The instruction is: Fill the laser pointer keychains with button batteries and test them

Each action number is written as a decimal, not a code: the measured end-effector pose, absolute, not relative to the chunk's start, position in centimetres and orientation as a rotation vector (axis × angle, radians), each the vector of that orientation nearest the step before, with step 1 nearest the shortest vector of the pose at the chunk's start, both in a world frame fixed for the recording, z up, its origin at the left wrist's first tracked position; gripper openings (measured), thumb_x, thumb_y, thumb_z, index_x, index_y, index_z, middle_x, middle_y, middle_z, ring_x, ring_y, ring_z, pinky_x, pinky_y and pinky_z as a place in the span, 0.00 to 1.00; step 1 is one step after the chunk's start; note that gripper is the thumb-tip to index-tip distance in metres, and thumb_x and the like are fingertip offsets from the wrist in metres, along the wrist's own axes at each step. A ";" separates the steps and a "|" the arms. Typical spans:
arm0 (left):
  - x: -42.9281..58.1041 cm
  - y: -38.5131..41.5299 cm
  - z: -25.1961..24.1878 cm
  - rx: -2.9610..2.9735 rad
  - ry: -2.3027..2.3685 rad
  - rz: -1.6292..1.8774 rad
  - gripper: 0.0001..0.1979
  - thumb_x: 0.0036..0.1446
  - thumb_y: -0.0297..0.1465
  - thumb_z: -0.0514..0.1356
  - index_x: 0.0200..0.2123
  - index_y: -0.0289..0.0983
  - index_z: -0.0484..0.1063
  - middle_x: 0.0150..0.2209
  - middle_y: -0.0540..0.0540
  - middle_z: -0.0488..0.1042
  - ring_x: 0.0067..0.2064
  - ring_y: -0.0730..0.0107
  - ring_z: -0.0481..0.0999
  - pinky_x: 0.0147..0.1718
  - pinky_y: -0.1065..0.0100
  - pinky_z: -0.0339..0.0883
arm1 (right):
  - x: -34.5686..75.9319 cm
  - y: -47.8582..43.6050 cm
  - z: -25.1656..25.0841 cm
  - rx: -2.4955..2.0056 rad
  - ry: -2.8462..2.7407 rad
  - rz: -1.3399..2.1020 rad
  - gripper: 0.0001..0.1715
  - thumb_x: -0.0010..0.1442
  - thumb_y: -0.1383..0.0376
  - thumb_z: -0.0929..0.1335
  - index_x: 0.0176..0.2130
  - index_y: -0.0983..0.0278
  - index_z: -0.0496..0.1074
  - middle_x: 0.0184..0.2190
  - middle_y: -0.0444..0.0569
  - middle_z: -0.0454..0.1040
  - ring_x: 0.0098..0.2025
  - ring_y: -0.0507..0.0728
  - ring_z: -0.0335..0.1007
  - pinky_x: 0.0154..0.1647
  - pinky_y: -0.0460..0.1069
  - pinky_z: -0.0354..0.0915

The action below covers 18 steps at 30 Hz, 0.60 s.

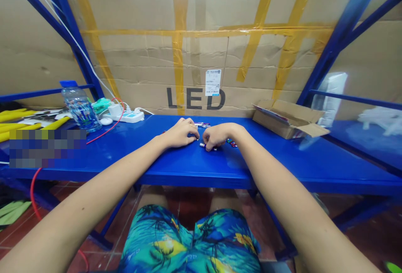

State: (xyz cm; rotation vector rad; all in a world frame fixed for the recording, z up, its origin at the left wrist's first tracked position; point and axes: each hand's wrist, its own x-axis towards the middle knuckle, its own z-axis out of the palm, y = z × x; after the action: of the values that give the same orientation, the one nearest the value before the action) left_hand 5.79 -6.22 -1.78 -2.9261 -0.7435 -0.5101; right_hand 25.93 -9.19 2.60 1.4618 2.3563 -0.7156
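head cam, only view i've got. both hands are out in the middle of the blue bench [282,160], almost knuckle to knuckle. right hand [216,135] is curled tight, fingers pinched down on a little silver tube [207,146] that lies on the bench and pokes out under the fingertips toward the left. left hand [180,132] is palm down just beside it, fingers bent with the tips tucked in toward the right hand. can't tell if it's got anything pinched or is just resting there. a few more small bits [201,124] lie just behind the hands, and some coloured bits [231,142] peek out by the right wrist, too small to say what they are. further right an open box [289,118] sits on the bench, well apart from the hands. off left there's a bottle [81,107], a power strip [127,116] and a red cable [106,132]. taped cardboard [141,55] with "led" on it stands behind everything.
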 end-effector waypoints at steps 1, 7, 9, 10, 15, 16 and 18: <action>5.8 -6.2 -1.8 -2.916 -0.754 -0.503 0.10 0.62 0.31 0.57 0.40 0.42 0.80 0.43 0.47 0.80 0.51 0.57 0.66 0.50 0.55 0.53 | 25.9 -9.2 2.6 1.456 2.361 -0.721 0.10 0.50 0.61 0.72 0.32 0.62 0.69 0.24 0.42 0.67 0.25 0.52 0.60 0.25 0.48 0.58; 5.7 -6.0 -1.7 -2.766 -0.808 -0.365 0.13 0.65 0.32 0.56 0.44 0.41 0.81 0.39 0.41 0.75 0.46 0.55 0.62 0.44 0.57 0.52 | 26.8 -8.7 2.8 1.453 2.428 -0.709 0.07 0.48 0.65 0.70 0.30 0.63 0.69 0.23 0.42 0.67 0.25 0.51 0.61 0.24 0.47 0.56; 5.6 -6.1 -1.6 -2.751 -0.810 -0.342 0.13 0.65 0.32 0.56 0.42 0.41 0.82 0.39 0.41 0.74 0.46 0.55 0.61 0.44 0.57 0.51 | 27.1 -8.7 3.0 1.473 2.461 -0.707 0.06 0.48 0.65 0.70 0.30 0.62 0.69 0.23 0.42 0.68 0.25 0.51 0.61 0.25 0.47 0.57; 5.6 -6.1 -1.5 -2.743 -0.816 -0.337 0.13 0.65 0.32 0.56 0.42 0.41 0.82 0.39 0.41 0.74 0.45 0.55 0.61 0.43 0.57 0.51 | 27.2 -8.7 3.0 1.480 2.477 -0.715 0.06 0.48 0.65 0.69 0.30 0.62 0.68 0.23 0.42 0.68 0.25 0.51 0.62 0.25 0.47 0.58; 5.2 -5.9 -1.3 -2.728 -0.832 -0.335 0.11 0.63 0.30 0.57 0.39 0.41 0.81 0.38 0.41 0.73 0.45 0.56 0.61 0.42 0.57 0.50 | 27.3 -8.7 3.1 1.474 2.525 -0.831 0.06 0.48 0.67 0.68 0.29 0.62 0.66 0.21 0.42 0.69 0.25 0.52 0.66 0.26 0.46 0.60; 5.1 -5.8 -1.4 -2.733 -0.826 -0.346 0.11 0.62 0.30 0.57 0.38 0.40 0.81 0.38 0.41 0.73 0.45 0.55 0.61 0.42 0.57 0.50 | 27.4 -8.7 3.1 1.466 2.541 -0.857 0.06 0.48 0.68 0.68 0.29 0.62 0.65 0.21 0.42 0.69 0.25 0.52 0.67 0.26 0.46 0.60; 5.1 -5.6 -1.5 -2.747 -0.824 -0.366 0.10 0.61 0.31 0.58 0.36 0.41 0.81 0.37 0.41 0.74 0.45 0.55 0.62 0.42 0.56 0.51 | 27.5 -8.6 2.9 1.441 2.590 -0.890 0.06 0.48 0.68 0.68 0.29 0.62 0.65 0.22 0.43 0.71 0.25 0.53 0.68 0.26 0.46 0.61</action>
State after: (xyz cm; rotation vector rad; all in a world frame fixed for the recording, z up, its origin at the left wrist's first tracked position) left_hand 5.09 -5.57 -1.48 -2.7465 -0.8243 -0.3658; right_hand 27.47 -8.57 2.94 1.4409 2.5905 -0.8904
